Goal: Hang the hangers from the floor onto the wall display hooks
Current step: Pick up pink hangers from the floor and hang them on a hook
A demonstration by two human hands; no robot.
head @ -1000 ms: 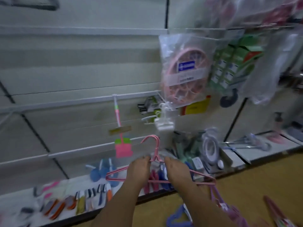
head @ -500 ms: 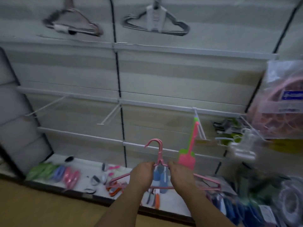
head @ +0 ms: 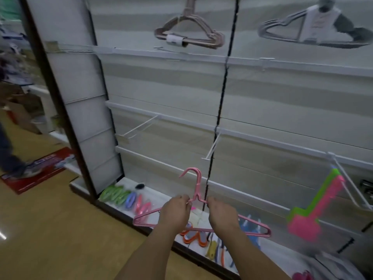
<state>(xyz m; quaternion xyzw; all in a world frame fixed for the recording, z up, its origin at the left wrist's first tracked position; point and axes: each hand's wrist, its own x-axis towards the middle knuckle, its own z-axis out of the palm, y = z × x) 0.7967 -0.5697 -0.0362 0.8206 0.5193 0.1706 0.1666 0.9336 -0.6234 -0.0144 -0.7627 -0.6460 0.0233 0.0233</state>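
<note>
both hands hold a bunch of pink hangers point(head: 198, 199) up in front of the wall display, low in the view; the left hand point(head: 175, 214) has its fingers curled round the left shoulder of the bunch just beside the neck, and the right hand point(head: 223, 215) grips the right shoulder the same way, so each hand is clamped on the pink hangers; the hook of the bunch points up and curls to the left, free of any peg; the bottom bar runs behind both wrists and sticks out to either side; a bare white hook point(head: 211, 147) juts from the rail just above the bunch, and another white hook point(head: 137, 126) juts out further left on the rail above; high on the wall a tan bundle of hangers point(head: 189, 35) hangs from a peg, with a grey bundle of hangers point(head: 314, 31) to its right; a pink and green brush point(head: 314, 207) hangs from a peg on the right; the bottom shelf point(head: 125, 182) carries green, blue and pink packs at its left end and orange items near the wrists; a red mat point(head: 38, 168) lies on the wooden floor at left, with someone's leg blurred on it.
</note>
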